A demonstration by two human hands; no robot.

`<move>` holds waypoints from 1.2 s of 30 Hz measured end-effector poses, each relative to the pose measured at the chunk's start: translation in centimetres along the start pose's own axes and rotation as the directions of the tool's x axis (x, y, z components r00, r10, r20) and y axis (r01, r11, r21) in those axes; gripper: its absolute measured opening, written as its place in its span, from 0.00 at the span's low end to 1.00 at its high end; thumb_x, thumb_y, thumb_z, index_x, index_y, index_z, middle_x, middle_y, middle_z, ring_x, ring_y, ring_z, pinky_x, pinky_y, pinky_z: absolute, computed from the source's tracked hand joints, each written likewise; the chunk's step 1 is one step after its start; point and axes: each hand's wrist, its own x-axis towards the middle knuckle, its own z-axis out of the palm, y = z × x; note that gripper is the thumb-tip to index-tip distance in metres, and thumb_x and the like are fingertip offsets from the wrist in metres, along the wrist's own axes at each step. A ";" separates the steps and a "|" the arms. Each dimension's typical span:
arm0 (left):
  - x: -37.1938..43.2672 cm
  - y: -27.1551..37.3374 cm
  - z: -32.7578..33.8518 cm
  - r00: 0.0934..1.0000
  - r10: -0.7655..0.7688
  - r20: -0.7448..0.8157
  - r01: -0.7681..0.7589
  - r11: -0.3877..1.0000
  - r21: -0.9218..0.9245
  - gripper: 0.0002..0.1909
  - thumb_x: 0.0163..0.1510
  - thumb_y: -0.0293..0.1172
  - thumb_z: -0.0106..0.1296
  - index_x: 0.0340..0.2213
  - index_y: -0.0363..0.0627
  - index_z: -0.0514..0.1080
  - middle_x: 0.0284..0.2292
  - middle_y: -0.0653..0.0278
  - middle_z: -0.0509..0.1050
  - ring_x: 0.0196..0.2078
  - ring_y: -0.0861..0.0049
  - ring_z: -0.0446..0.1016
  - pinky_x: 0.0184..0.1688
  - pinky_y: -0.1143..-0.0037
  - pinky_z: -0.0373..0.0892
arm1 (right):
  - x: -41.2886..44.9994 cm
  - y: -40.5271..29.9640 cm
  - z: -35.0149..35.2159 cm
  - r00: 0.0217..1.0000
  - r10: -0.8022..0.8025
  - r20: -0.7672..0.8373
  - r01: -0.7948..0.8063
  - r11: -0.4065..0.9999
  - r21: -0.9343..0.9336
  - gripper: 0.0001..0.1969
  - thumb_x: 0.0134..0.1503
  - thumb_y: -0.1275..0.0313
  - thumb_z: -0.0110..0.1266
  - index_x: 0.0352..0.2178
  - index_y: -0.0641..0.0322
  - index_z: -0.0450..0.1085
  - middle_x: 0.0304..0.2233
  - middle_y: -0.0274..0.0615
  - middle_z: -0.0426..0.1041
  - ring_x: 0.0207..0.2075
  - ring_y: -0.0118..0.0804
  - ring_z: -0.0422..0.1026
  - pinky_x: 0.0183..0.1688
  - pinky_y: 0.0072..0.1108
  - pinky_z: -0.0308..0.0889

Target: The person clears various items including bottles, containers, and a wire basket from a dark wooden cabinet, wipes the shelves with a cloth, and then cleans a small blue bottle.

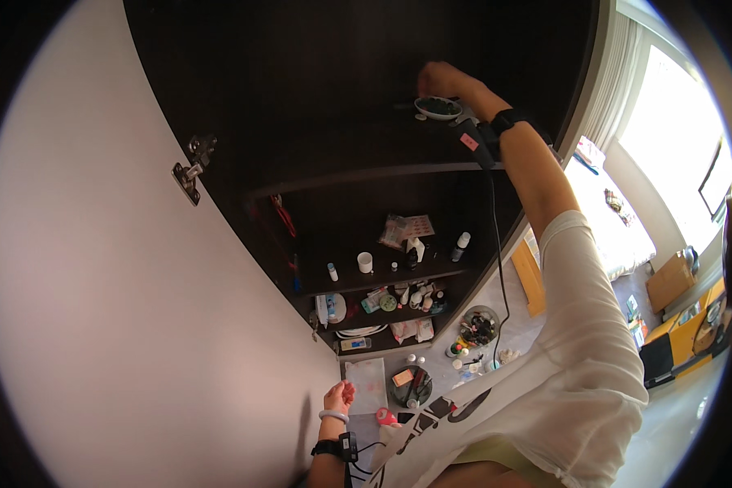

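My right hand reaches onto the upper shelf of a dark cabinet, just behind a small white-rimmed dish with dark green contents. Its fingers are curled and blurred, and what they may hold is hidden. A black device with a pink label lies below the wrist, and a black cable hangs down near it. My left hand is low beside the open white door, palm partly up, with fingers loosely bent and nothing visible in it.
The white door stands at the left on a metal hinge. Lower shelves hold a white cup, a bottle and several toiletries. On the floor are a round dark tray, a white sheet and a bowl of small items.
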 end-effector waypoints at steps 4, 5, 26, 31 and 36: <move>0.7 -0.3 0.9 0.997 -0.034 0.069 0.035 0.999 -0.016 0.08 0.51 0.32 0.50 0.33 0.43 0.70 0.29 0.61 0.75 0.30 0.73 0.74 0.29 0.78 0.68 | -1.7 1.7 0.8 1.000 0.003 0.011 -0.004 0.997 0.079 0.11 0.44 0.66 0.54 0.30 0.60 0.73 0.31 0.46 0.74 0.36 0.44 0.72 0.38 0.30 0.67; 0.9 -0.4 1.0 0.997 -0.034 0.071 0.035 0.999 -0.015 0.08 0.51 0.32 0.50 0.33 0.43 0.70 0.29 0.61 0.75 0.30 0.73 0.74 0.29 0.78 0.68 | -1.6 2.0 0.9 1.000 0.004 0.010 -0.005 0.997 0.078 0.11 0.44 0.66 0.54 0.30 0.60 0.73 0.31 0.46 0.74 0.36 0.44 0.72 0.38 0.30 0.67; -0.2 -1.2 -0.4 0.999 -0.038 0.014 0.039 0.997 -0.062 0.08 0.51 0.31 0.50 0.33 0.42 0.69 0.29 0.59 0.75 0.29 0.73 0.74 0.27 0.78 0.68 | -3.8 0.9 1.9 0.928 0.306 0.211 -0.353 0.905 0.239 0.50 0.32 0.45 0.60 0.49 0.74 0.56 0.48 0.62 0.60 0.51 0.54 0.60 0.48 0.33 0.59; -1.1 -0.1 1.4 0.998 -0.023 0.061 0.025 0.999 -0.020 0.09 0.50 0.31 0.51 0.34 0.42 0.69 0.30 0.61 0.75 0.31 0.73 0.74 0.30 0.78 0.68 | -4.7 0.2 0.6 0.974 0.196 0.110 -0.223 0.906 0.359 0.52 0.30 0.46 0.62 0.49 0.78 0.54 0.47 0.65 0.60 0.50 0.54 0.60 0.49 0.31 0.60; -3.6 3.5 6.3 0.954 -0.012 0.298 -0.017 0.995 0.093 0.12 0.53 0.34 0.48 0.37 0.42 0.69 0.33 0.62 0.74 0.34 0.76 0.73 0.34 0.78 0.68 | -5.3 -1.3 -0.5 0.996 -0.030 -0.090 0.065 0.905 0.420 0.53 0.32 0.48 0.62 0.51 0.80 0.50 0.47 0.66 0.59 0.51 0.53 0.60 0.50 0.30 0.59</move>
